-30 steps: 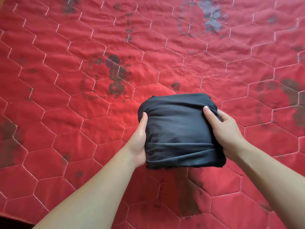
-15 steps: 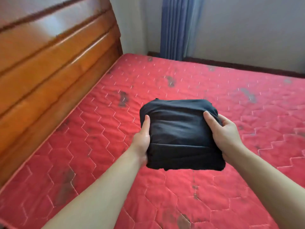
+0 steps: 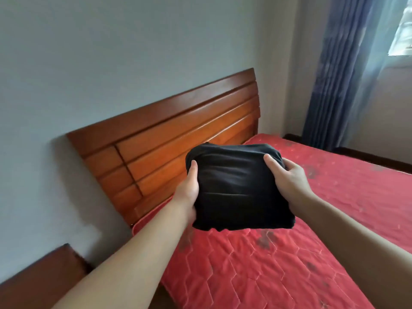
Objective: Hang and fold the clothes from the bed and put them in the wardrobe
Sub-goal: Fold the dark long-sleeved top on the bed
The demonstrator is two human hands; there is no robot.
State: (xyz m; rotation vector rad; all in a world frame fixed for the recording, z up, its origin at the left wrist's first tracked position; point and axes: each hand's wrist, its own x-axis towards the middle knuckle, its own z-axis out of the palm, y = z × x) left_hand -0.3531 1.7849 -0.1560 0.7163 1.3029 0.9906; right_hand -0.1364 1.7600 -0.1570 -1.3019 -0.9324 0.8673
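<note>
Head view, single camera. Both forearms reach forward from the lower edge of the frame.

Folded black garment: a compact, roughly square bundle, held in the air between the two hands, clear of the bed. It hangs over the near left part of the mattress, in front of the headboard. Lower edge of the bundle is slightly ragged; a horizontal fold line runs across its face.

Left hand: grips the left side of the bundle, thumb lying along the top face, the other fingers hidden beneath the cloth.

Right hand: grips the right side, thumb pressed on the top face, fingers curled round the far edge.

Bed: red quilted cover with a hexagon stitch pattern and several dark smudges. No other clothes visible on the part in frame.

Headboard: brown wood, horizontal slats, set against a pale wall.

Blue curtain hangs at the right, beside a bright window. A dark wooden piece sits at lower left; what it is cannot be told.
</note>
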